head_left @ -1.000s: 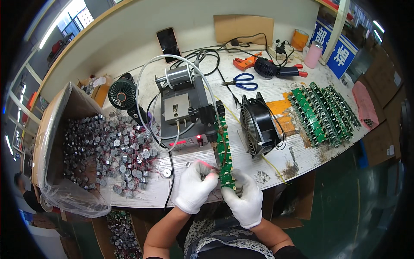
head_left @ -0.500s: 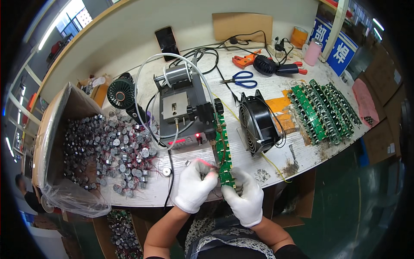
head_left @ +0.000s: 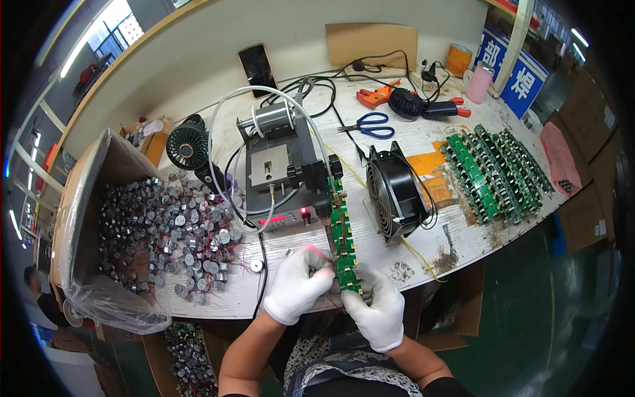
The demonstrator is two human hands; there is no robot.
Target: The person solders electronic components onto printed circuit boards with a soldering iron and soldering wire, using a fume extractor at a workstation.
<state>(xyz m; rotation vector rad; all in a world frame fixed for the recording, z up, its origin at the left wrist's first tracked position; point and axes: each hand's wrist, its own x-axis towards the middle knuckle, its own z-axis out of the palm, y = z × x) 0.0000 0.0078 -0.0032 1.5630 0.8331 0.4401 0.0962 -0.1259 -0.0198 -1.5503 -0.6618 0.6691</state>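
Observation:
A narrow green circuit board strip (head_left: 343, 245) runs out from under the head of a grey soldering machine (head_left: 281, 172) toward me. My right hand (head_left: 376, 308), in a white glove, grips the strip's near end between thumb and fingers. Left of the board, my gloved left hand (head_left: 301, 281) is closed in a pinch by the strip's edge; what its fingertips hold is hidden. Reddish light falls on its fingers. A small silver motor (head_left: 289, 252) peeks out beside that hand. Another round motor (head_left: 256, 265) sits on the bench to the left.
Many small motors with red wires (head_left: 192, 238) spill from a plastic-lined carton (head_left: 86, 218) at left. A black fan (head_left: 395, 192) stands right of the board. Further right lie stacked board strips (head_left: 493, 175). Blue-handled cutters (head_left: 374, 124), a handheld fan (head_left: 407, 102) and a phone (head_left: 256, 69) are behind.
The board's near end has come slightly toward me. My left hand has shifted a little to the left, and both hands keep their closed grips.

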